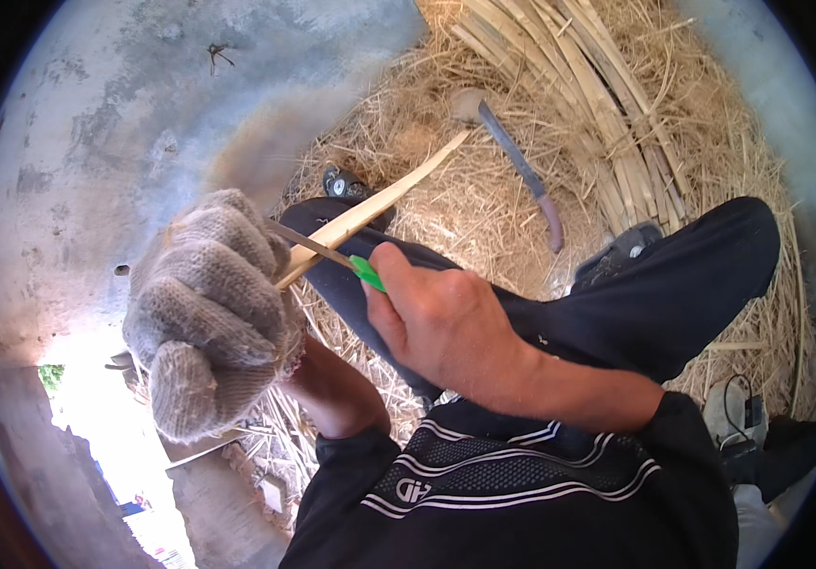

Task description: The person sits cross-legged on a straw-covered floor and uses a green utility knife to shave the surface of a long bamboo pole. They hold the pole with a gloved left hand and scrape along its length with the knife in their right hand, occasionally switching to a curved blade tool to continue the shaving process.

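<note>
My left hand (213, 303), in a grey knit glove, is closed around the near end of a pale split bamboo strip (379, 201). The strip slants away to the upper right, its tapered end above the straw. My bare right hand (450, 318) grips a small knife by its green handle (366, 273). The knife's thin blade (318, 247) lies across the strip close to the glove. The blade's tip is beside the glove, and the strip's held end is hidden by the fingers.
A large knife (517, 156) with a brownish handle lies on shavings beyond my knees. Long split strips (607, 104) are piled at the upper right. Straw-like shavings (417, 142) cover the floor. A grey wall (95, 171) rises at the left; a pale device with a cable (735, 417) sits at the right.
</note>
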`<state>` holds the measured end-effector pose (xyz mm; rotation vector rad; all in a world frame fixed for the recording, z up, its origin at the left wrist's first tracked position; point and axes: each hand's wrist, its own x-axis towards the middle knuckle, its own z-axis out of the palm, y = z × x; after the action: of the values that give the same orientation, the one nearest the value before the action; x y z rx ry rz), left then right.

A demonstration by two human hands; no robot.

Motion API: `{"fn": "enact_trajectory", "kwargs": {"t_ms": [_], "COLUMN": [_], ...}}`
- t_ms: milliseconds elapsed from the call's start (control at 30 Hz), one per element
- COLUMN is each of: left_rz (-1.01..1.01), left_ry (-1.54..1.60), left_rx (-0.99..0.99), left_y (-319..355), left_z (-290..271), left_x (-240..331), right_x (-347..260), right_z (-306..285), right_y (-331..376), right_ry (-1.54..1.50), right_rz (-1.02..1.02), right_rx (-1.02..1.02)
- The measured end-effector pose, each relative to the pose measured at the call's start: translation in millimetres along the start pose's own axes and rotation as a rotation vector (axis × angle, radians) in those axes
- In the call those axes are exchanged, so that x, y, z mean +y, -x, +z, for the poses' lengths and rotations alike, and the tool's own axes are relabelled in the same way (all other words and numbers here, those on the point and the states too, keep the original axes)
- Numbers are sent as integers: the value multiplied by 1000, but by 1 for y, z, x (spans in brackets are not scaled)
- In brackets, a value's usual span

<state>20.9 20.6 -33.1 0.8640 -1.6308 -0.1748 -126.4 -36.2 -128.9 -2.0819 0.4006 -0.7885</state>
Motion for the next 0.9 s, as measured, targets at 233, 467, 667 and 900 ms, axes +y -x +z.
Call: {"fn": "enact_trajectory", "kwargs": {"t_ms": [233,467,667,900], "left_rz": [212,213,153,206], "left_ry": [69,45,-104,-172], "left_rx": [215,313,391,498], "left_y": [13,-10,12,1], "left_z": [-11,30,9,48], "left_x": [-14,0,3,7], "right_x": [14,132,-14,86], "right_z": [29,19,-20,36], "right_y": [-7,-6,-4,18], "right_ry": [145,488,13,268], "right_rz": [-20,66,153,244], "right_rx": [108,148,34,102]}}
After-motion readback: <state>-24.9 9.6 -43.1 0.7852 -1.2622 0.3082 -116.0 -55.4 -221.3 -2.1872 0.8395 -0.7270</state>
